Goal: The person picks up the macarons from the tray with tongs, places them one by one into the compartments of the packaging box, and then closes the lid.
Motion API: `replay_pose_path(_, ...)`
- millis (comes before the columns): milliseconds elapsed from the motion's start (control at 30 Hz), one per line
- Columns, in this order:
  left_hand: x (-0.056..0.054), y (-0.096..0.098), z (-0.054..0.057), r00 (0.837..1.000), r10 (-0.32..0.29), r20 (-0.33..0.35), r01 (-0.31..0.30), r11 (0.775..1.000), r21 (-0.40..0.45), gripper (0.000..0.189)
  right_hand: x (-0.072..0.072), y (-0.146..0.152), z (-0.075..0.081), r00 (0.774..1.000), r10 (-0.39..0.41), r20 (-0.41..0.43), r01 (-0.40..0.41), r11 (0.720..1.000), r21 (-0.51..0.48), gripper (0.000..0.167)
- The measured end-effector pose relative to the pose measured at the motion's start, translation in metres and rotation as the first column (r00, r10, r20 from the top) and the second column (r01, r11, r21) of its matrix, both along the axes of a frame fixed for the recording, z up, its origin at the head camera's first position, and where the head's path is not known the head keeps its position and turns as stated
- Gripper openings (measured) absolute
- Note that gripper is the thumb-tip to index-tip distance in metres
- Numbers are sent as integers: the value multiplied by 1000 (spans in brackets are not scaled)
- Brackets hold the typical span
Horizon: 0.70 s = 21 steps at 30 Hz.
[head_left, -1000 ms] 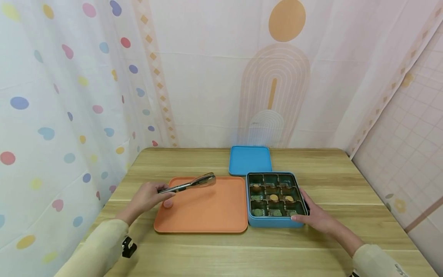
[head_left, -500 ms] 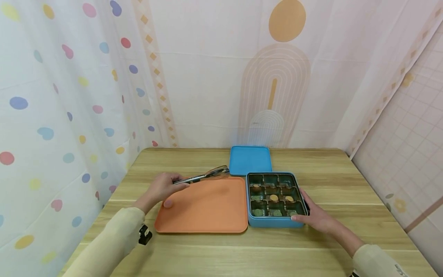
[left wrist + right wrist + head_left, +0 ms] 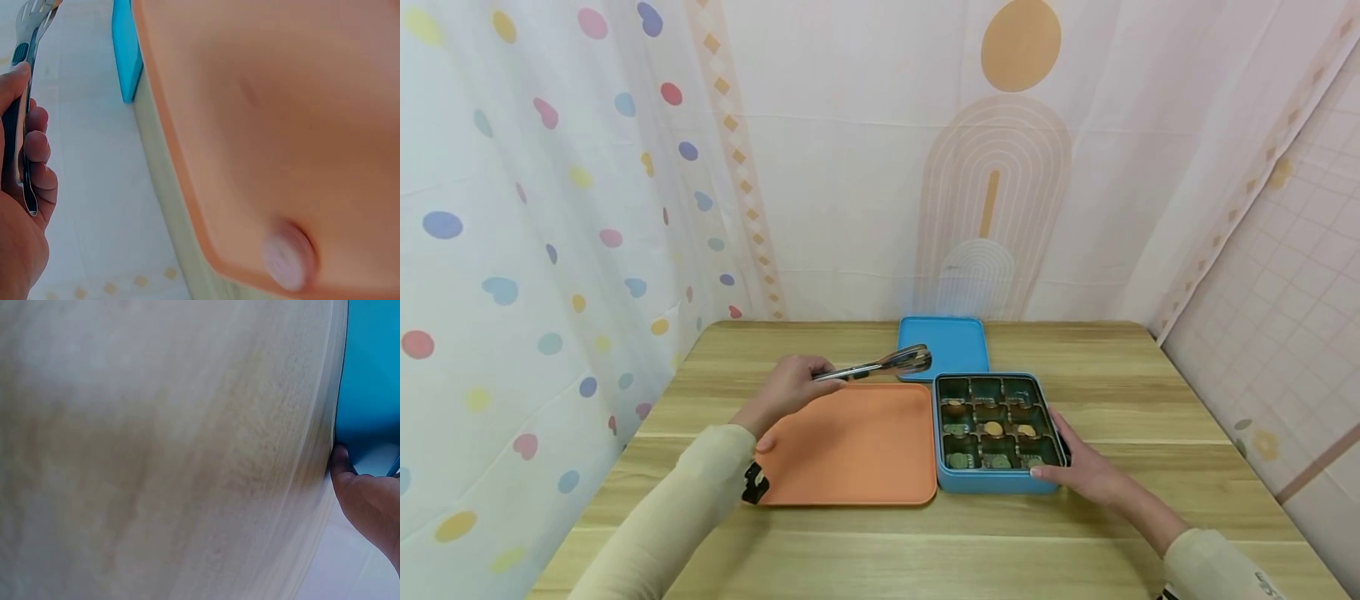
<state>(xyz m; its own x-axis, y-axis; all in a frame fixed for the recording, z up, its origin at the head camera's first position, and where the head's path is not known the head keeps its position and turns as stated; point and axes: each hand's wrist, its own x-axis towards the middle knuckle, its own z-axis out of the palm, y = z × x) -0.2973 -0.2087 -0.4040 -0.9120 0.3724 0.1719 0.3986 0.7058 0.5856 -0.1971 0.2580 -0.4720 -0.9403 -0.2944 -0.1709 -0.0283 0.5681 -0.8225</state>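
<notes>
My left hand (image 3: 792, 387) grips metal tongs (image 3: 880, 364) by the handle. Their head hangs above the tray's back right corner, overlapping the blue lid (image 3: 951, 342) in the head view. At the tip in the left wrist view is a sliver of orange-brown, too small to identify. A pink round cookie-like piece (image 3: 289, 256) lies near the left edge of the orange tray (image 3: 857, 450), partly hidden by the forearm in the head view. My right hand (image 3: 1093, 473) holds the front right corner of a blue box (image 3: 1000, 481), thumb on the front, fingers along the right side.
Inside the box is a dark divided insert (image 3: 987, 437). Round green pieces lie in the front row, orange-yellow ones farther back. The box stands against the tray's right edge, and the lid lies flat behind both. A patterned curtain (image 3: 850, 167) hangs behind the wooden table (image 3: 1037, 542).
My left hand has moved right and away from me, carrying the tongs from above the tray toward the blue lid. My right hand stays on the box.
</notes>
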Motion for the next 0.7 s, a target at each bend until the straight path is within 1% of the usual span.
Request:
replay_pose_path(200, -8, 29, 0, 999, -50, 16, 49, 998, 33, 16, 0, -1, 0, 1000, -2, -1, 2, 1000, 2, 109)
replay_pose_path(300, -11, 43, 0, 997, -71, 14, 70, 997, 25, 17, 1, -1, 0, 1000, -5, -1, 5, 1000, -2, 110)
replay_pose_path(400, -13, 57, 0, 996, -88, 14, 88, 996, 19, 19, 1, -2, 0, 1000, -8, -2, 8, 1000, -5, 110)
replay_pose_path(567, -14, 80, -1, 993, -117, 19, 117, 993, 28, 28, 1, -2, 1, 1000, -14, -8, 14, 1000, -11, 110)
replay_pose_path(633, -15, 88, -3, 992, -126, 21, 125, 992, 27, 29, 1, -2, 1, 1000, -14, -11, 14, 1000, -13, 110)
replay_pose_path(700, -16, 94, -5, 991, -134, 23, 134, 991, 23, 24, 1, -2, 1, 1000, -14, -10, 13, 1000, -17, 110)
